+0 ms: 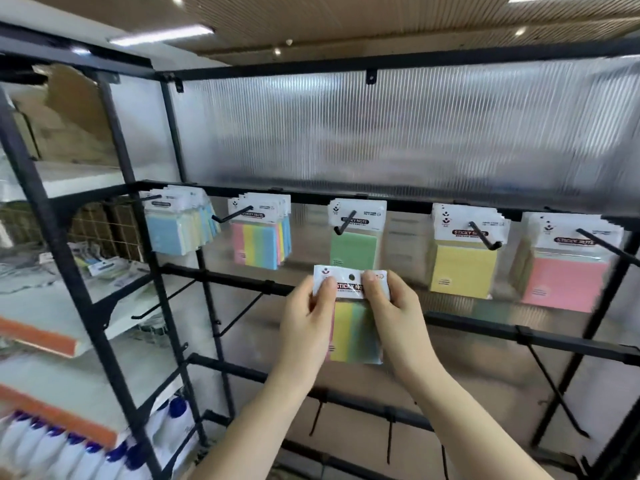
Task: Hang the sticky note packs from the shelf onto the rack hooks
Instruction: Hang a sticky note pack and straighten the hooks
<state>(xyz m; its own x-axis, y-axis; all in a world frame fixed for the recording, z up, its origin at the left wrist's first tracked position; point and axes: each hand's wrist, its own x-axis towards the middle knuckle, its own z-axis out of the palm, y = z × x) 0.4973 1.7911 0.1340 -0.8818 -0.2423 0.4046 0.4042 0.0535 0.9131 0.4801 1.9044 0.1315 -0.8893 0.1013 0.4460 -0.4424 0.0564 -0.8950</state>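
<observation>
Below green pack's hook: sticky note pack (349, 306) header pinched between left grip (308, 320) and right grip (394, 317).

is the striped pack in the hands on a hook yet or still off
Off: the striped pack is held by left hand and right hand, its punched hole empty.

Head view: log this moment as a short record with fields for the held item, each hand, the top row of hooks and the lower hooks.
held item: multicolour sticky note pack, upright, hang hole at top, not yet on a hook
left hand: pinches the pack's header card at its left side
right hand: pinches the header card at its right side
top row, left to right: blue packs, striped packs, green pack, yellow packs, pink packs
lower hooks: bare hook left of the hands
</observation>
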